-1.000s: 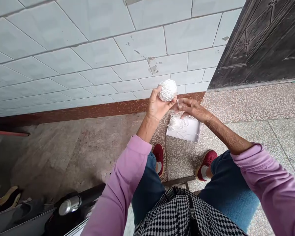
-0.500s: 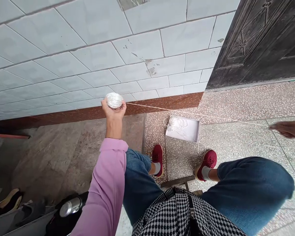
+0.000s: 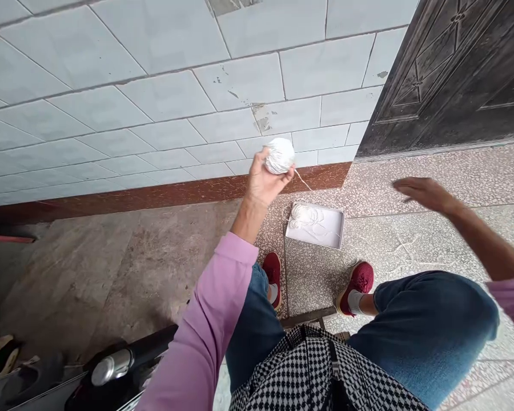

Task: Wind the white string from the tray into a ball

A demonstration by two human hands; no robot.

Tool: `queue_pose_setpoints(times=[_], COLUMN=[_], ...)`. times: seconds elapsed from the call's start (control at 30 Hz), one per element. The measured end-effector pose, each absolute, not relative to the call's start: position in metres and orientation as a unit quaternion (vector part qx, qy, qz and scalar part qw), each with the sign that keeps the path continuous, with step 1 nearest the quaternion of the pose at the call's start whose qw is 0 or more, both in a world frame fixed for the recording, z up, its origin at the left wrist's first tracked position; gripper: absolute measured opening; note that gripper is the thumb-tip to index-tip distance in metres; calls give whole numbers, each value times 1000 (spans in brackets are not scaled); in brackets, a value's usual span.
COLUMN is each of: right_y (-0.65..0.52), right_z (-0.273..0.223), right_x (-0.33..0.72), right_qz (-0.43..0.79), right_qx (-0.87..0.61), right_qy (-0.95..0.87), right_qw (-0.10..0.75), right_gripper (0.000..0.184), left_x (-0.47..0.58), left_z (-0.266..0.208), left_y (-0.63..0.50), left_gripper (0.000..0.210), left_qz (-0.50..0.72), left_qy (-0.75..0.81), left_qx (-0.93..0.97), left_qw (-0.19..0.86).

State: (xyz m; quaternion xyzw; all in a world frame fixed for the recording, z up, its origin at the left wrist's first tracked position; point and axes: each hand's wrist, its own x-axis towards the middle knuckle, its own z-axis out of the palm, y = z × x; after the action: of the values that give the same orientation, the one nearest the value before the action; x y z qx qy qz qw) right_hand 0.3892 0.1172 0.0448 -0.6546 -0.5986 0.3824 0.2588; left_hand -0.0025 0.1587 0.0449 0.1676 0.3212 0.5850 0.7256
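My left hand [image 3: 265, 181] is wrapped around a ball of white yarn [image 3: 280, 155], held up in front of the tiled wall. A short strand hangs from the ball toward the floor at its right. My right hand [image 3: 424, 193] is off to the right, with its fingers stretched forward and the thumb a little apart. I see no yarn in it. Below and between the hands lies a shallow white box [image 3: 334, 229] with a loose bundle of white yarn [image 3: 305, 217] in it. A slack yarn strand [image 3: 405, 248] curls on the floor right of the box.
The tiled wall [image 3: 248, 80] and its brown skirting [image 3: 188, 193] run ahead of me. A dark carved door [image 3: 449, 85] stands at the upper right. My red shoes [image 3: 361, 278] rest near the box. A metal flask [image 3: 111, 365] and shoes are at the lower left.
My left hand has moved right and slightly up with the yarn ball. My right hand has come inward to the left. The strand, taut between the hands before, now lies slack on the floor.
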Motion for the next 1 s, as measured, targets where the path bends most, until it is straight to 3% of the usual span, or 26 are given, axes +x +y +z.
queue_pose_setpoints(times=[0.23, 0.4, 0.7, 1.0], right_y=[143, 134, 134, 163], right_z=[12, 8, -1, -32], right_x=[241, 232, 309, 368], right_qz=[589, 663, 588, 467], right_qx=[-402, -377, -468, -599], right_qy=[-608, -549, -538, -599], right_qw=[349, 342, 381, 254], right_gripper=[42, 38, 38, 16], left_x=[28, 22, -9, -7], left_z=[43, 43, 48, 38], left_y=[149, 152, 158, 160], left_gripper=[83, 79, 78, 81], left_qz=[524, 525, 588, 551], left_qy=[308, 306, 345, 358], left_qx=[185, 176, 179, 219], left_qw=[773, 775, 710, 721])
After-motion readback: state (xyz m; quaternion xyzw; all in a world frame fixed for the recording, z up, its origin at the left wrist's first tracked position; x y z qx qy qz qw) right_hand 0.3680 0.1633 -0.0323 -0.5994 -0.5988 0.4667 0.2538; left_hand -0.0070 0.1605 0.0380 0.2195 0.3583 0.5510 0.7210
